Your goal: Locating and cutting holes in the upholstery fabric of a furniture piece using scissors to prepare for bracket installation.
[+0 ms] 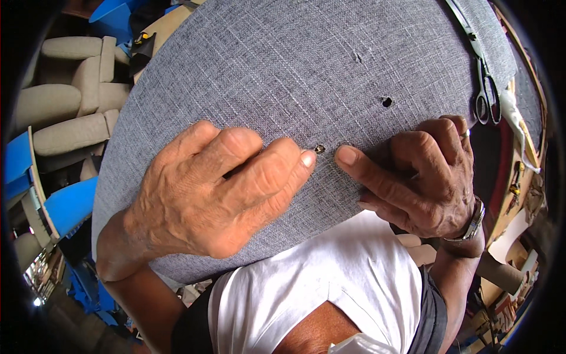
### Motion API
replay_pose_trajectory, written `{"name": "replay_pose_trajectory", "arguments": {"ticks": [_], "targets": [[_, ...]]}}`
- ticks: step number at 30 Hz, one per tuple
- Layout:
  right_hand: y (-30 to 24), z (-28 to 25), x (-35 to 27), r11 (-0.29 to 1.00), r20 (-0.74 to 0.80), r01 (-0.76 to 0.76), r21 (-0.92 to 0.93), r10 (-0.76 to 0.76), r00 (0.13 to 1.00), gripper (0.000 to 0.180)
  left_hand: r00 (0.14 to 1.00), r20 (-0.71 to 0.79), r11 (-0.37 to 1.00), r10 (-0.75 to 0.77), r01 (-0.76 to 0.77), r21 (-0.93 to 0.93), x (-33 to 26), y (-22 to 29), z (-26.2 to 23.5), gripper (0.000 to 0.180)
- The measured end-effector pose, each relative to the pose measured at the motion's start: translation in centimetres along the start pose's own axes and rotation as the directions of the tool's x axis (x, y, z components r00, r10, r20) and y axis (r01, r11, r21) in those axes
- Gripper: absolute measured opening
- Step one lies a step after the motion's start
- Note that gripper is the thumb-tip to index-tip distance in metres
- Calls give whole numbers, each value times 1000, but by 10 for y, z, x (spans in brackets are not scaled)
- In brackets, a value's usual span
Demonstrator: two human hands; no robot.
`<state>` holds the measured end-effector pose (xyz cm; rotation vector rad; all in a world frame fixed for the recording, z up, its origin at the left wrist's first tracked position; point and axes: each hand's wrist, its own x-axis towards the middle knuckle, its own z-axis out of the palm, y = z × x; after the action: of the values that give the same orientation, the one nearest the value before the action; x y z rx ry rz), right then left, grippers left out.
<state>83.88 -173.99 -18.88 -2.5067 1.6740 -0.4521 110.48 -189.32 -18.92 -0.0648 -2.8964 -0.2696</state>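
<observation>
Pressing down on a big panel covered in grey fabric (283, 65), we've got both hands flat-ish on it right at the centre of the view. Our left hand (206, 194) lies spread over the cloth at about 8 o'clock from the middle, fingers (289, 171) stretched out and loosely together, not gripping anything, with a fingertip just beside a small metal-looking hole (319, 149) in the fabric. Our right hand (424, 183) comes in from 4 o'clock with the index finger pointing toward that same hole from the other side, the rest of the fingers curled under; can't tell if anything's tucked in there. There's a ring and a wristwatch (473, 221) on that hand.

Up at 2 o'clock from the hole there's a second, darker hole (387, 101), and a little nick (356, 57) in the cloth further up. A pair of scissors (480, 71) lies on the fabric near the 2 o'clock edge.

Off at 9 o'clock, well apart from us, sit some beige sofa cushions (71, 106) and blue pieces (71, 203). Our white shirt (330, 283) fills the 6 o'clock area.
</observation>
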Motion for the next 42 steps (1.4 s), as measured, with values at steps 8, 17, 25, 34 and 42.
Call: {"name": "replay_pose_trajectory", "arguments": {"ticks": [8,17,25,34,42], "targets": [[5,14,3,995,-127,56,81,-45,991,55,999,20,993,28,-31,118,5,7,-3,42],[12,4,17,981,-83,194,16,-192,978,53,991,-135,996,15,-3,86,2,9,10,25],[17,-18,34,978,100,209,-4,-207,973,59,990,-118,997,-82,80,-20,2,13,13,18],[23,-14,32,975,61,221,-13,-219,974,58,991,-130,999,-44,43,-10,0,11,15,18],[23,-19,34,968,152,250,-36,-242,958,61,989,-140,999,-40,41,5,0,11,14,18]]}}
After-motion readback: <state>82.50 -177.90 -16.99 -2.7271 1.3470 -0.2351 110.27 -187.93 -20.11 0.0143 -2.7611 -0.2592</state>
